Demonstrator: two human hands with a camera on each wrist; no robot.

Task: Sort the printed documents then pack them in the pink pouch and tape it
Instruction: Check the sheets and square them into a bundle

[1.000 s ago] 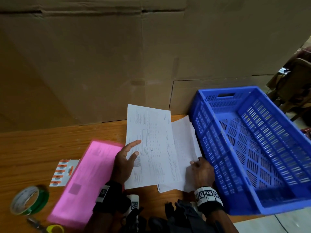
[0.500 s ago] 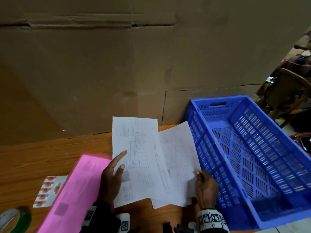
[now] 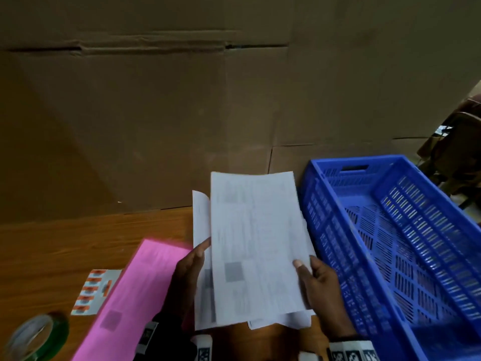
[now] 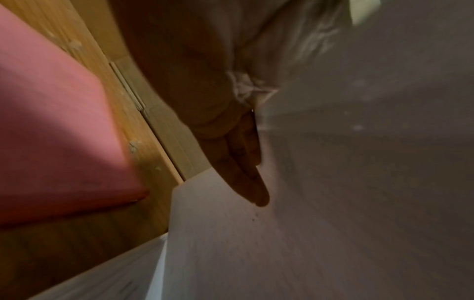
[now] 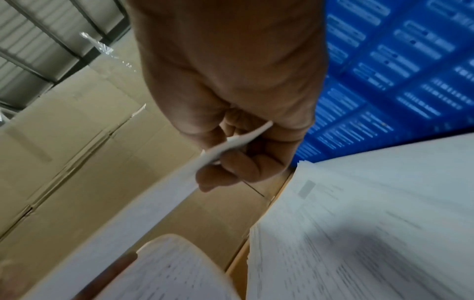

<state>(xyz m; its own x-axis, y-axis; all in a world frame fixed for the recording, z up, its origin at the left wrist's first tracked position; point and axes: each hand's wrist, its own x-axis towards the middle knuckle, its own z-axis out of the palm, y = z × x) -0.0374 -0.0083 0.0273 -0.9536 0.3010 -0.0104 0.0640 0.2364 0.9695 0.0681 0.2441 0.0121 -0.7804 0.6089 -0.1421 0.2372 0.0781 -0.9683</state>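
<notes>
I see my right hand (image 3: pixel 321 287) pinching a printed sheet (image 3: pixel 256 246) at its right edge, thumb on top and fingers curled beneath, the page lifted off the wooden table (image 3: pixel 65 246). My left hand (image 3: pixel 186 277) lies against a second sheet (image 3: pixel 201 256) that shows at the left of the first one; in the left wrist view its fingers (image 4: pixel 243 162) look straight and flat along the paper, so I read that hand as open, not gripping. More printed documents (image 3: pixel 283 320) lie on the table under the raised pages, their lower edges showing (the print is too blurred for me to read). The pink pouch (image 3: pixel 130 295) lies flat on the table just left of my left hand. A sheet of orange labels (image 3: pixel 95 291) sits beside the pouch's left edge, and a roll of green tape (image 3: pixel 39 337) sits at the near left corner. A blue crate (image 3: pixel 390 256) stands just right of the papers, and cardboard boxes (image 3: pixel 182 113) rise behind the table.
</notes>
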